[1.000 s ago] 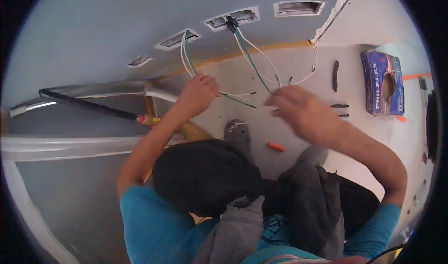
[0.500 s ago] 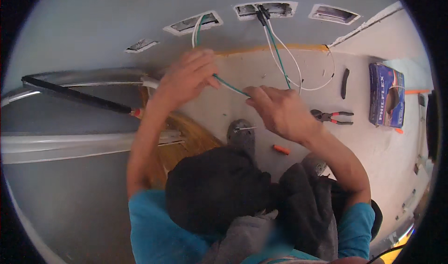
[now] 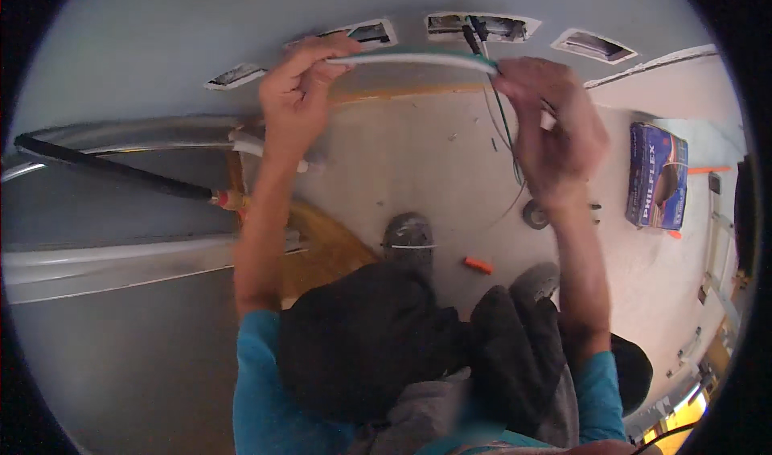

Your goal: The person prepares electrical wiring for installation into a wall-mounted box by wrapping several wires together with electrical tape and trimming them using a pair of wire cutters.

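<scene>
My left hand [image 3: 293, 91], raised at the wall, grips a white and green pair of wires [image 3: 418, 57]. Farther right, my right hand [image 3: 563, 129] has its fingers closed on the same pair, stretched level between both hands and blurred. Behind them are cut wall openings [image 3: 595, 46]; the left-middle one is partly covered by my left hand. From the centre opening [image 3: 511, 26], more white and green wires [image 3: 505, 117] hang with black wrapping near the top. Pliers [image 3: 537, 214] on the floor are mostly hidden behind my right forearm.
A blue cardboard box [image 3: 658, 177] lies on the floor at right. A small orange object [image 3: 478, 266] is beside my grey shoes [image 3: 408, 234]. At left, a long black tube [image 3: 112, 165] slants along metal and white framing [image 3: 121, 258]. Loose bits [image 3: 716, 183] lie at the far right.
Both my hands have risen toward the wall. My right hand has taken hold of the wire pair and moved outward, and the wires are now pulled level between the hands.
</scene>
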Tool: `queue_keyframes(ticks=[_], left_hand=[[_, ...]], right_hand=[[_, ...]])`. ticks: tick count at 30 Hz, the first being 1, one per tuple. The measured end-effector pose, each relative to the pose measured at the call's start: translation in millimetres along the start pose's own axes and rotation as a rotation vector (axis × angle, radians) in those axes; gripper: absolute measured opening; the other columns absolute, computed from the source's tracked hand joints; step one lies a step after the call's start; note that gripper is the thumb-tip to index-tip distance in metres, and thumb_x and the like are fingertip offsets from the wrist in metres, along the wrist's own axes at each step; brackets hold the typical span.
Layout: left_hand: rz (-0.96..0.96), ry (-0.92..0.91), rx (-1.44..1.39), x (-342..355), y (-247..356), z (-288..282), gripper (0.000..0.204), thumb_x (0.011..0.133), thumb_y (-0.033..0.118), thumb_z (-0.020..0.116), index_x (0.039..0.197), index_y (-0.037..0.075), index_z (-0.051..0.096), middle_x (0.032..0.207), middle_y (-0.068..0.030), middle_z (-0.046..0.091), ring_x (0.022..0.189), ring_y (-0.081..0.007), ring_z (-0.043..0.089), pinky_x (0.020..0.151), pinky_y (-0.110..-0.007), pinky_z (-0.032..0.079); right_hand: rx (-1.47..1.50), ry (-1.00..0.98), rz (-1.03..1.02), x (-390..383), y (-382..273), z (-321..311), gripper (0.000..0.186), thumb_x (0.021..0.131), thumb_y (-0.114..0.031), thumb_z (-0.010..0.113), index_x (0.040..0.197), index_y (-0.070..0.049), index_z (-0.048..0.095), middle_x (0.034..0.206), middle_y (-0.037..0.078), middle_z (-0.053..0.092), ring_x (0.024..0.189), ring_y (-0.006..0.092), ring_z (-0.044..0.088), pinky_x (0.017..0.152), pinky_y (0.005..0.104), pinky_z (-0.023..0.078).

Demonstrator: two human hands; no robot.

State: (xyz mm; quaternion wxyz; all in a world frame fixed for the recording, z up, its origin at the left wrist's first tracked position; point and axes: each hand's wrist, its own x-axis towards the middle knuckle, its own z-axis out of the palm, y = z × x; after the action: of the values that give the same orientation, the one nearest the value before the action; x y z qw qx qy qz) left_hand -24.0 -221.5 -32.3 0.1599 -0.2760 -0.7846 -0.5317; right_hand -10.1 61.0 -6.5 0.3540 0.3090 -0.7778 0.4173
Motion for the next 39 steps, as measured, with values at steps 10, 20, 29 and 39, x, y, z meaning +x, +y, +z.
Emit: queue_keyframes(ticks=[10, 20, 29, 39], left_hand=[[-0.171, 0.453, 0.048, -26.8, 9.2, 59.1, 0.022, 0.100, 0.002, 0.059, 0.115, -0.008, 0.070, 0.105, -0.0160, 0.075, 0.091, -0.0178, 0.070, 0.084, -0.031, 0.056], [0.108, 0.376, 0.408, -30.1, -1.3, 56.6, 0.030, 0.091, -0.005, 0.060, 0.118, -0.001, 0.073, 0.115, -0.0162, 0.073, 0.103, -0.0312, 0.069, 0.090, -0.040, 0.055], [0.360, 0.018, 0.893, -17.3, -22.3, -0.7, 0.032, 0.089, 0.015, 0.068, 0.121, 0.015, 0.073, 0.127, 0.0004, 0.069, 0.112, -0.0267, 0.061, 0.092, -0.043, 0.052], [0.238, 0.229, 0.943, -28.0, -43.7, 31.4, 0.038, 0.085, 0.013, 0.070, 0.123, 0.017, 0.071, 0.125, -0.0050, 0.067, 0.106, -0.0271, 0.060, 0.089, -0.043, 0.049]], right_hand=[[0.324, 0.128, 0.904, -19.6, -28.6, 110.0, 0.004, 0.098, -0.006, 0.060, 0.099, -0.003, 0.059, 0.076, 0.020, 0.068, 0.066, 0.0364, 0.069, 0.059, 0.0377, 0.053], [0.229, -0.159, 0.511, 1.7, -24.1, 106.0, 0.014, 0.090, 0.003, 0.057, 0.103, -0.001, 0.061, 0.082, 0.022, 0.069, 0.075, 0.0452, 0.066, 0.064, 0.0478, 0.052], [0.110, -0.449, 0.431, 19.1, -8.6, 91.8, 0.015, 0.087, 0.002, 0.058, 0.102, 0.000, 0.063, 0.092, 0.028, 0.067, 0.087, 0.0480, 0.064, 0.073, 0.0524, 0.051], [-0.053, -0.644, 0.426, 38.2, -23.8, 82.1, 0.027, 0.082, 0.007, 0.055, 0.105, 0.004, 0.070, 0.088, 0.027, 0.069, 0.087, 0.0457, 0.067, 0.081, 0.0511, 0.053]])
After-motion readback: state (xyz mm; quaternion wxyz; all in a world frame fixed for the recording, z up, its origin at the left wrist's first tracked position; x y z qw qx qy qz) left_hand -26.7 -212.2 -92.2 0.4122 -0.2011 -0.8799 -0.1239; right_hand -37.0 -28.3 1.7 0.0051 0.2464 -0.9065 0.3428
